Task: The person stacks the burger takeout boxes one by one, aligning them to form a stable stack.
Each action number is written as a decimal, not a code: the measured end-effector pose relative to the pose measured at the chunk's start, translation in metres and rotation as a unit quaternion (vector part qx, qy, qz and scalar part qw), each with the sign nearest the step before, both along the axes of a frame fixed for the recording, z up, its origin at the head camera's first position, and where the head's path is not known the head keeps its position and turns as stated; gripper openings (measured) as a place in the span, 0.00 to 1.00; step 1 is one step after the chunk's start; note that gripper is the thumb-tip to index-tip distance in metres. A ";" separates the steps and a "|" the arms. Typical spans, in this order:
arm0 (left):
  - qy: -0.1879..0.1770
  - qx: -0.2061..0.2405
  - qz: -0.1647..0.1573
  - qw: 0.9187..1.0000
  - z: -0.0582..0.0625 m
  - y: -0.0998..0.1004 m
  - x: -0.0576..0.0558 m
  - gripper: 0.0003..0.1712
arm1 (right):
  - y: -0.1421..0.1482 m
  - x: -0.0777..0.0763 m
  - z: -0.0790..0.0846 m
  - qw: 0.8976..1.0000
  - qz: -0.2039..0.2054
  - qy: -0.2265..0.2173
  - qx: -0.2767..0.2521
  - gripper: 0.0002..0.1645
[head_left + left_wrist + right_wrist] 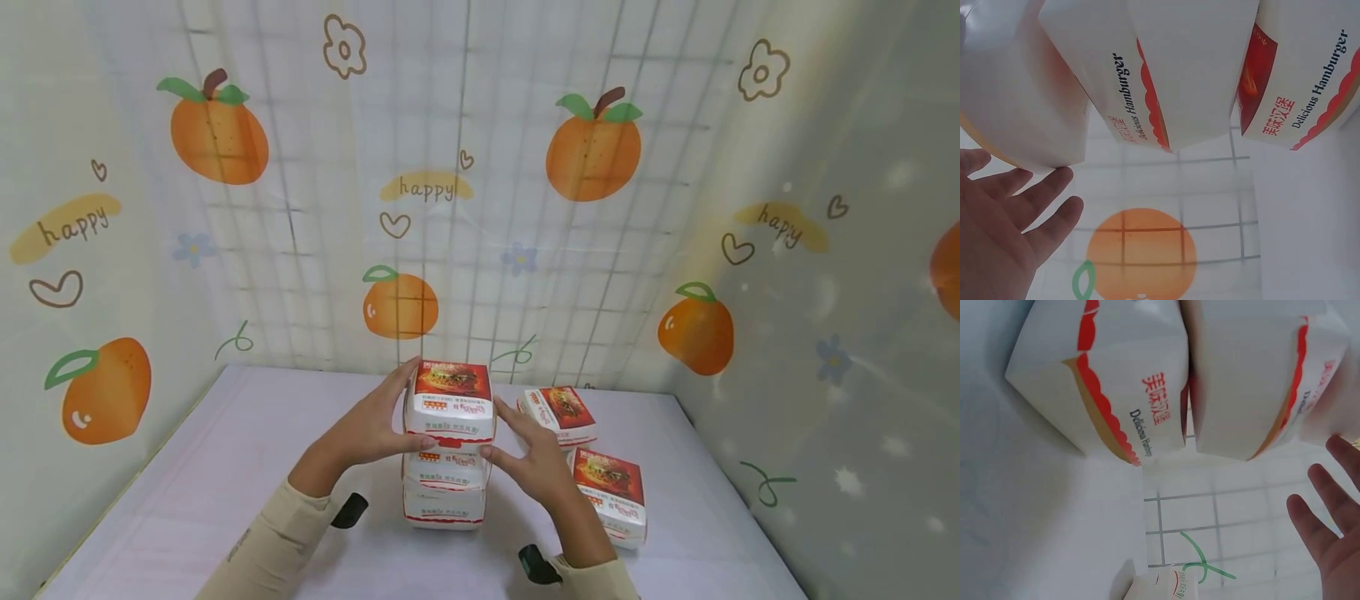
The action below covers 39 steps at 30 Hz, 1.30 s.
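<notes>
Here, the top burger box (450, 404) is held between both hands (367, 429) (538, 461).

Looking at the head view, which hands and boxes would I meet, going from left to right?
The person's bare left hand, the column of white-and-red cardboard burger boxes, the bare right hand, the nearer loose white-and-red cardboard box. The farther loose box overlaps the right hand's span.
</notes>
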<state>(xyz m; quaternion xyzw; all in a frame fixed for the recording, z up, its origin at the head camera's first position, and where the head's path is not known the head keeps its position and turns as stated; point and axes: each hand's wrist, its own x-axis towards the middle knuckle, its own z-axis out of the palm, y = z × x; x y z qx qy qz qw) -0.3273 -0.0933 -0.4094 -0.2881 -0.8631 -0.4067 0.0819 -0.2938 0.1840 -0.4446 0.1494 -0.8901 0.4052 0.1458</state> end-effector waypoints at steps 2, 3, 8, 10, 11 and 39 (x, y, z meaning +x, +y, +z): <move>0.004 0.002 0.000 1.000 -0.001 -0.001 0.001 0.67 | 0.000 0.001 0.000 1.000 -0.001 0.003 -0.005 0.47; 0.003 0.002 0.001 1.000 -0.002 -0.001 0.001 0.67 | -0.001 0.002 0.000 1.000 -0.001 0.006 -0.005 0.47; 0.006 0.005 0.003 1.000 -0.005 -0.003 0.002 0.67 | -0.001 0.004 -0.001 1.000 0.002 0.019 -0.008 0.47; 0.008 0.004 0.003 1.000 -0.006 -0.003 0.001 0.66 | 0.000 0.002 -0.001 1.000 0.002 0.021 -0.007 0.47; 0.011 0.005 0.002 1.000 -0.006 -0.003 0.001 0.66 | 0.000 0.002 -0.002 1.000 0.001 0.022 -0.007 0.47; 0.006 -0.018 0.013 1.000 -0.019 0.001 0.000 0.67 | 0.007 0.001 -0.008 0.999 0.010 0.012 -0.028 0.48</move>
